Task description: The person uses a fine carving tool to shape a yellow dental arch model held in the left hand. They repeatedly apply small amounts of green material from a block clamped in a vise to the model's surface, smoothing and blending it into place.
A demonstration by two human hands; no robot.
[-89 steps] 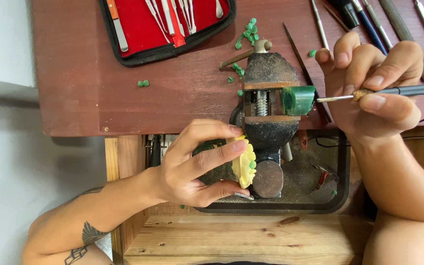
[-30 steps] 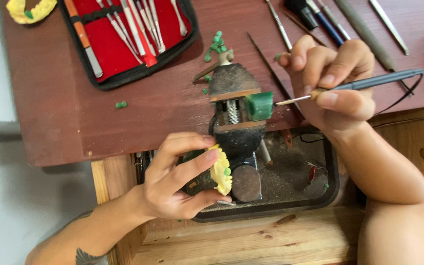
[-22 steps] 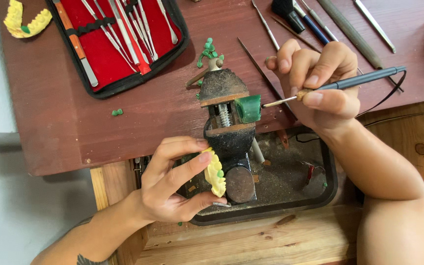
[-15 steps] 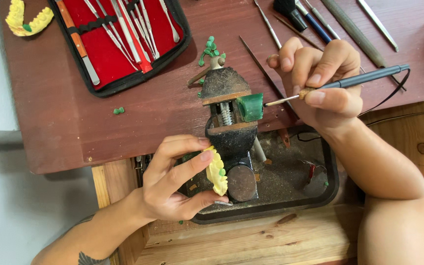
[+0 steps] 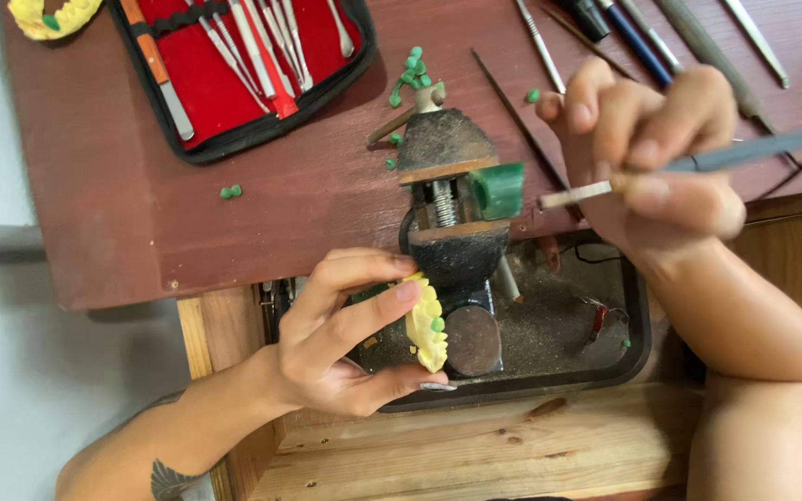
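Left hand (image 5: 345, 339) pinches yellow dental cast (image 5: 425, 323) by its edges: brittle, light. Right hand (image 5: 647, 162) pen-grips carving tool (image 5: 698, 165).

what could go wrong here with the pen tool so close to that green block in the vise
The right hand holds the pen tool with its tip just short of the green block in the small vise; a slip could gouge it. The tool's cord trails past loose tools and might snag them. The left hand pinches the yellow teeth model above the black tray; a loose grip could drop it.
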